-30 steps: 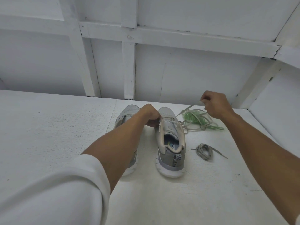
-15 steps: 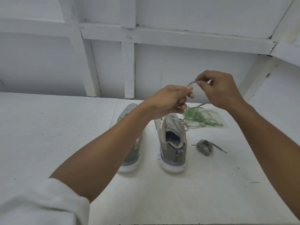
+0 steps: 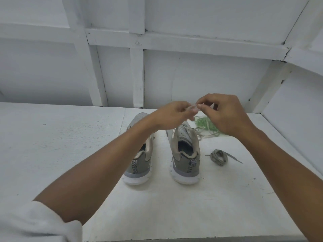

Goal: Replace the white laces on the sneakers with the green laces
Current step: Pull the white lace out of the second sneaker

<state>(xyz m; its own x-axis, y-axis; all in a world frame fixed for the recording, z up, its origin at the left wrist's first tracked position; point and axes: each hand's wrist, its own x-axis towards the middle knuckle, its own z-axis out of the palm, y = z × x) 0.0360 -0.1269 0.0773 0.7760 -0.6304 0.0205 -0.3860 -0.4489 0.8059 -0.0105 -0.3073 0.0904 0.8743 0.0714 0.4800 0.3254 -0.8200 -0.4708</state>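
step: likely freeing 1 white lace (image 3: 192, 107) from right sneaker (image 3: 185, 154) | left hand (image 3: 172, 116), right hand (image 3: 225, 116): fingertips of both pinch it | next: fetch green laces (image 3: 204, 122)

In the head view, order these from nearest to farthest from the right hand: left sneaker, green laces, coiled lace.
1. green laces, just behind the right hand.
2. coiled lace, toward the person.
3. left sneaker, beyond the right sneaker.

view: head-worn; facing: forward, downward; range: near table (image 3: 52, 154)
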